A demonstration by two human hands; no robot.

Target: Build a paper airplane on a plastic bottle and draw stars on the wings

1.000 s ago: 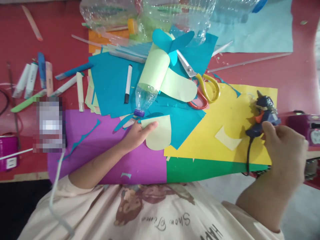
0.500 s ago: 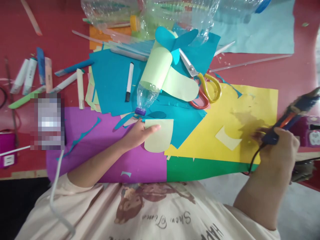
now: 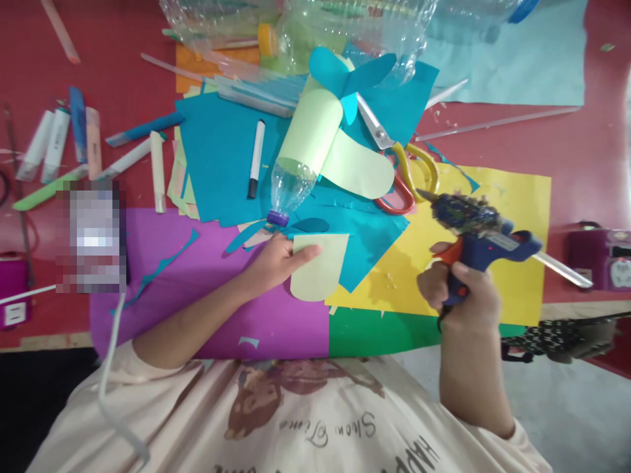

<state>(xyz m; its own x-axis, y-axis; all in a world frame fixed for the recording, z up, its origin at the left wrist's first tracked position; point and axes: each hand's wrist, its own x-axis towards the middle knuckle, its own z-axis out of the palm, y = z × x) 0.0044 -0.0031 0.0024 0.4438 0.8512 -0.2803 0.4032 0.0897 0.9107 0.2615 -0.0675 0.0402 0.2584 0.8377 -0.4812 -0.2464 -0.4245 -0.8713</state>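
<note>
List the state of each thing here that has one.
Left hand: pinching the pale green cut-out.
Pale green cut-out: held at one edge.
Right hand: closed round the glue gun.
Glue gun: held in the air, nozzle toward the scissors, stick loaded.
Bottle: on its side, purple cap on, paper-wrapped.
Scissors: lying flat, blades shut.

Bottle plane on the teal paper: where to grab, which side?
Probably the bare clear shoulder above the purple cap, from the near side, fingers across its width. It lies flat with the neck pointing at the person; the body is wrapped in pale green paper, a wing sticks out to the right and a teal tail sits at the far end, all easily crushed.
</note>
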